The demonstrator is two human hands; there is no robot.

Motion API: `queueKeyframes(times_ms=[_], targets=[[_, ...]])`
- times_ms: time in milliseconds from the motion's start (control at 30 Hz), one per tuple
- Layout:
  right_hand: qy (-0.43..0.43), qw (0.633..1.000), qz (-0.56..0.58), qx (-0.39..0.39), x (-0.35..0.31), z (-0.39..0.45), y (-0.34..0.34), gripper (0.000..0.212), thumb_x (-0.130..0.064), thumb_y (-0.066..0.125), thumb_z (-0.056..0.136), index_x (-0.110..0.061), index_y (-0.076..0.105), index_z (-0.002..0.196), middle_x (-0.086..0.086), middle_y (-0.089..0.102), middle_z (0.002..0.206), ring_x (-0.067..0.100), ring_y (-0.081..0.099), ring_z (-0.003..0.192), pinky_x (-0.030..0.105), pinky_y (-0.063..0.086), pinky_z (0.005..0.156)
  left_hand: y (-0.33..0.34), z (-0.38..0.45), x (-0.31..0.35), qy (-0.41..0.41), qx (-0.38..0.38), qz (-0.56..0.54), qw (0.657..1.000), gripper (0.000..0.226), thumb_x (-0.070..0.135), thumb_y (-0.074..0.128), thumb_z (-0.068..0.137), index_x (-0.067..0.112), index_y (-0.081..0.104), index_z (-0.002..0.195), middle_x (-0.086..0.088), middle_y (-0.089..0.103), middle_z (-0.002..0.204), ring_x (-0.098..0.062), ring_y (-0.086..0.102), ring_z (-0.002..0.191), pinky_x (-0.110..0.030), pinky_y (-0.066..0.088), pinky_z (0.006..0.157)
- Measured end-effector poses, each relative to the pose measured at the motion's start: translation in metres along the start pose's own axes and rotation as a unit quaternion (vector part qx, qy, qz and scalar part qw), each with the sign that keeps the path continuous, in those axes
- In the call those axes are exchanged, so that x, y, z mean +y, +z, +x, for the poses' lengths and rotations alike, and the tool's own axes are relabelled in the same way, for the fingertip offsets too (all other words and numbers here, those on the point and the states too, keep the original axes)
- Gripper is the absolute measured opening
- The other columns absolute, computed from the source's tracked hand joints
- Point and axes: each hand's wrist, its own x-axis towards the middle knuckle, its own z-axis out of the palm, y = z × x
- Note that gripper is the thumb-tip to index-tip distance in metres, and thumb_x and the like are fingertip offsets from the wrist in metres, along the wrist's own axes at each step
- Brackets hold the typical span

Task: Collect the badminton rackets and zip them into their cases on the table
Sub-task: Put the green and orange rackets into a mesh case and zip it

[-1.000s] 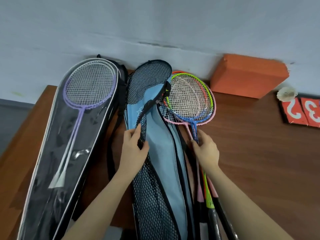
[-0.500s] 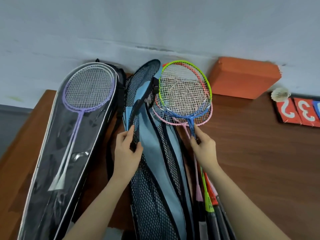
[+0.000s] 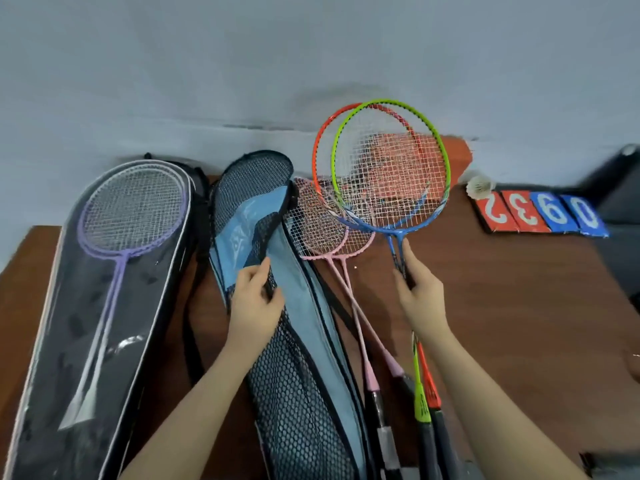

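My right hand [image 3: 420, 299] grips the blue shafts of two rackets, one green-rimmed [image 3: 441, 152] and one orange-rimmed [image 3: 320, 143], with their heads lifted above the brown table [image 3: 519, 323]. Two pink rackets [image 3: 323, 233] lie on the table beside a blue and black mesh case [image 3: 304, 341]. My left hand [image 3: 254, 301] pinches the black zipper edge of that case, whose top flap stands open. At the left, a clear-fronted black case [image 3: 69, 323] holds purple rackets [image 3: 133, 209].
A grey wall runs behind the table. An orange block [image 3: 457, 150] sits against it behind the lifted racket heads. A white shuttlecock [image 3: 479, 185] and red and blue number cards [image 3: 540, 216] lie at the far right. A dark object [image 3: 620, 209] stands at the right edge.
My right hand has lifted the green and orange rackets up and to the right, off the pink pair, which stays on the table. My left hand keeps hold of the case edge.
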Motion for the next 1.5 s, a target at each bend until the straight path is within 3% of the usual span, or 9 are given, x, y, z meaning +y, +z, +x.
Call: queueKeyframes(times_ms=[200, 433, 600, 767, 833, 967, 1033, 1167, 1500], targets=[[-0.026, 0.999, -0.016, 0.030, 0.004, -0.017, -0.030, 0.060, 0.007, 0.056, 0.084, -0.013, 0.041, 0.139, 0.008, 0.050, 0.071, 0.011, 0.043, 0.066, 0.012, 0.036, 0.065, 0.023, 0.018, 0.024, -0.008, -0.061, 0.004, 0.998, 0.057, 0.009, 0.055, 0.089, 0.018, 0.034, 0.142, -0.001, 0.040, 0.113, -0.008, 0.046, 0.068, -0.011, 0.031, 0.068], [-0.003, 0.999, -0.015, -0.041, 0.021, -0.047, -0.050, 0.063, 0.001, 0.053, 0.077, -0.027, 0.046, 0.134, 0.009, 0.048, 0.067, 0.005, 0.041, 0.061, 0.018, 0.035, 0.062, 0.053, 0.030, 0.040, -0.016, -0.074, -0.009, 0.997, 0.060, 0.017, 0.059, 0.089, 0.018, 0.033, 0.143, -0.005, 0.040, 0.122, -0.004, 0.046, 0.068, -0.015, 0.033, 0.072], [0.067, 0.992, 0.051, -0.093, 0.020, -0.076, -0.060, 0.052, -0.007, 0.058, 0.078, -0.025, 0.055, 0.127, 0.017, 0.069, 0.094, 0.020, 0.062, 0.084, 0.009, 0.039, 0.079, 0.058, 0.029, 0.041, -0.011, -0.039, -0.032, 0.999, 0.059, 0.010, 0.055, 0.089, 0.021, 0.033, 0.142, -0.002, 0.034, 0.108, -0.025, 0.046, 0.090, -0.029, 0.036, 0.082], [0.124, 0.979, 0.087, -0.137, 0.013, -0.093, -0.062, 0.055, 0.009, 0.062, 0.081, -0.022, 0.056, 0.126, 0.003, 0.069, 0.113, 0.001, 0.061, 0.102, 0.008, 0.039, 0.092, 0.050, 0.029, 0.036, -0.036, -0.030, -0.052, 0.998, 0.066, 0.005, 0.057, 0.087, 0.018, 0.028, 0.145, -0.007, 0.031, 0.137, -0.002, 0.045, 0.110, -0.014, 0.032, 0.091], [0.164, 0.966, 0.128, -0.154, 0.006, -0.097, -0.062, 0.052, 0.010, 0.062, 0.081, -0.019, 0.059, 0.125, -0.003, 0.066, 0.116, -0.002, 0.060, 0.104, 0.011, 0.043, 0.091, 0.048, 0.028, 0.037, -0.025, -0.036, -0.051, 0.998, 0.067, 0.001, 0.055, 0.086, 0.021, 0.029, 0.145, -0.005, 0.030, 0.141, -0.007, 0.043, 0.110, -0.013, 0.031, 0.088], [0.213, 0.947, 0.152, -0.188, 0.002, -0.103, -0.065, 0.053, 0.009, 0.064, 0.079, -0.023, 0.060, 0.120, -0.027, 0.066, 0.098, -0.012, 0.059, 0.085, 0.008, 0.043, 0.077, 0.044, 0.027, 0.037, 0.009, -0.072, -0.046, 0.996, 0.069, 0.001, 0.055, 0.084, 0.028, 0.030, 0.143, -0.005, 0.029, 0.144, -0.018, 0.036, 0.127, -0.024, 0.029, 0.103], [0.224, 0.940, 0.154, -0.205, 0.002, -0.107, -0.067, 0.054, 0.010, 0.066, 0.077, -0.025, 0.060, 0.118, -0.032, 0.066, 0.088, -0.014, 0.058, 0.079, 0.007, 0.042, 0.073, 0.040, 0.026, 0.035, 0.001, -0.084, -0.038, 0.996, 0.069, 0.002, 0.055, 0.086, 0.024, 0.027, 0.145, -0.004, 0.027, 0.147, -0.017, 0.030, 0.132, -0.017, 0.024, 0.100], [0.243, 0.930, 0.145, -0.234, -0.002, -0.112, -0.068, 0.052, 0.010, 0.064, 0.078, -0.023, 0.064, 0.118, -0.017, 0.050, 0.055, 0.000, 0.034, 0.048, 0.011, 0.030, 0.053, 0.031, 0.018, 0.027, 0.004, -0.134, -0.016, 0.991, 0.072, 0.002, 0.056, 0.087, 0.021, 0.021, 0.147, -0.002, 0.022, 0.152, -0.016, 0.023, 0.138, -0.020, 0.019, 0.103], [0.231, 0.920, 0.156, -0.274, -0.033, -0.107, -0.025, 0.050, 0.007, 0.064, 0.081, -0.029, 0.063, 0.116, -0.016, 0.041, 0.051, 0.002, 0.031, 0.052, 0.013, 0.028, 0.054, -0.005, 0.007, 0.014, -0.010, -0.175, -0.082, 0.981, 0.075, -0.004, 0.055, 0.084, 0.031, 0.028, 0.143, 0.008, 0.033, 0.148, -0.009, 0.040, 0.129, -0.036, 0.033, 0.109]])
